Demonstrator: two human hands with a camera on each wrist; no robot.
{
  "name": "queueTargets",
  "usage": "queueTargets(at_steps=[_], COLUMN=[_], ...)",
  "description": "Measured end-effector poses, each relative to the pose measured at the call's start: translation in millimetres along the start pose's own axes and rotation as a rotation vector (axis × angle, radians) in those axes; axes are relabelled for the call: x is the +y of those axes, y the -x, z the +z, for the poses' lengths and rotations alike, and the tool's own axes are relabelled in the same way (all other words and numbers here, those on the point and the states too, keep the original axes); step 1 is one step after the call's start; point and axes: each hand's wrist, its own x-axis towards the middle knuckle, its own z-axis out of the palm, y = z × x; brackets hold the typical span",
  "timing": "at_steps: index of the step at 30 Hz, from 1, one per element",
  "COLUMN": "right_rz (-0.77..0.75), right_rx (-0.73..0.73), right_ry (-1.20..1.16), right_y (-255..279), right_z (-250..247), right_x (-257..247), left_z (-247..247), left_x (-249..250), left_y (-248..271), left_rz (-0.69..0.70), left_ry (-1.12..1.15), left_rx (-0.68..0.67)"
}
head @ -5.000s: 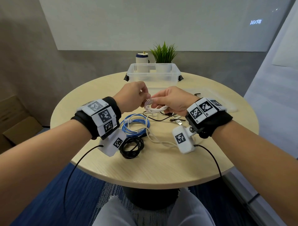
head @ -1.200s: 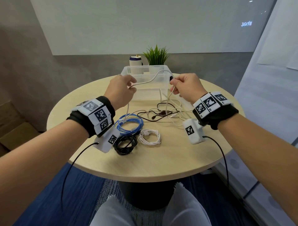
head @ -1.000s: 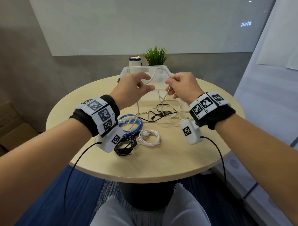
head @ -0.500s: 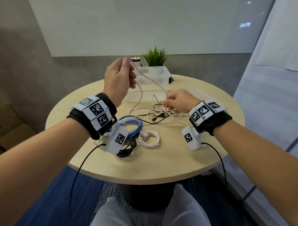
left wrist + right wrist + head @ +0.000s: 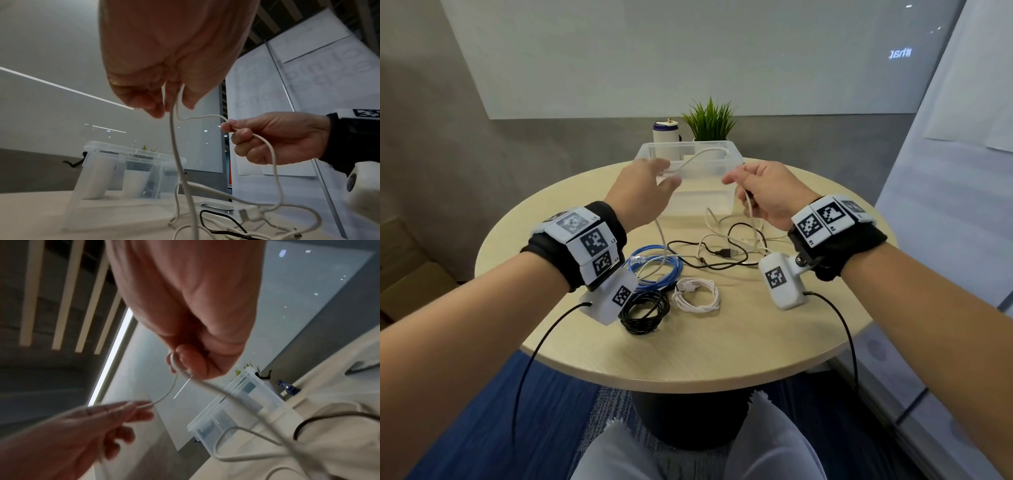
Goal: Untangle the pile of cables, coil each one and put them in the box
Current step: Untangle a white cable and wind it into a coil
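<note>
A long white cable (image 5: pixel 698 155) arches between my two hands in front of the clear plastic box (image 5: pixel 729 150). My left hand (image 5: pixel 650 192) pinches it at the fingertips (image 5: pixel 158 112), and the cable (image 5: pixel 174 146) hangs from there down to the table. My right hand (image 5: pixel 763 192) pinches the same cable (image 5: pixel 170 391) between thumb and forefinger (image 5: pixel 228 125). Its slack runs into a loose tangle with a black USB cable (image 5: pixel 722 253). A blue coil (image 5: pixel 671 270), a black coil (image 5: pixel 643 310) and a small white coil (image 5: pixel 698 296) lie near my left wrist.
The round wooden table (image 5: pixel 688 353) holds everything. Behind the box stand a potted plant (image 5: pixel 709 120) and a white cylinder with a dark band (image 5: pixel 665 132). A flat clear lid (image 5: pixel 216 206) lies right of the box. A glass wall runs along the right.
My left hand has come down from its raised position and my right hand has risen from the tangle. Both now hold the white cable level before the box.
</note>
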Motion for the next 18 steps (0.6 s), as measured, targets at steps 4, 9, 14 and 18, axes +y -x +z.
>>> queueTargets(at_steps=[4,9,14,18], right_rz=[-0.046,-0.093,-0.138,-0.135], right_rx=[-0.091,-0.237,-0.252,-0.199], right_ry=[0.143,0.133,0.116,0.102], right_y=[6,18,16,13], right_z=[8,15,16,13], right_x=[1,-7,-6,-3], left_z=[0,8,10,5], left_x=[4,3,0,-5], left_y=[1,1,-2,-4], left_rz=[0.164,0.274,0.243,0.073], left_ry=[-0.229,-0.251,-0.098,0.056], left_rx=[0.07,0.007,0.16,0.245])
